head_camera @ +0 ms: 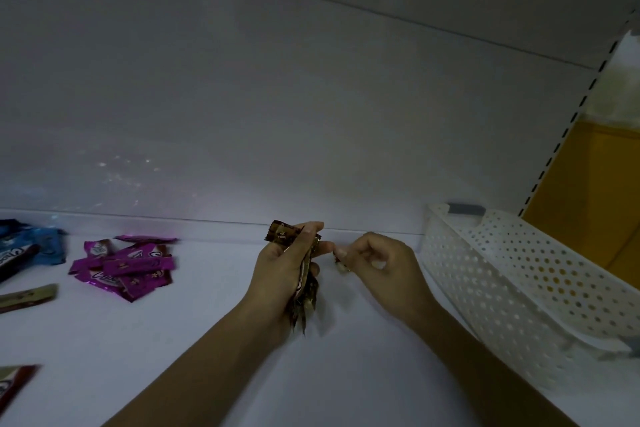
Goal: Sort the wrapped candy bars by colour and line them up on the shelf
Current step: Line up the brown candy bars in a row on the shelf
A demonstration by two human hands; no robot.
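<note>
**Brown bars bunched in left hand**

Clutched a bunch of brown candy bars (284, 234) in the left hand (280, 267), grip closed round them above the shelf (346, 357), long axis pointing toward the back wall. Had the right hand (374, 260) just beside, fingers curled; could not tell whether pinching a wrapper end. Saw bare shelf below, purple candy bars (128, 269) heaped well left, blue candy bars (45, 243) beyond, white perforated basket (502, 270) near right.

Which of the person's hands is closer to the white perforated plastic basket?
Right. The right hand is just left of the basket; the left hand, gripping brown-wrapped candy bars, is farther left.
</note>
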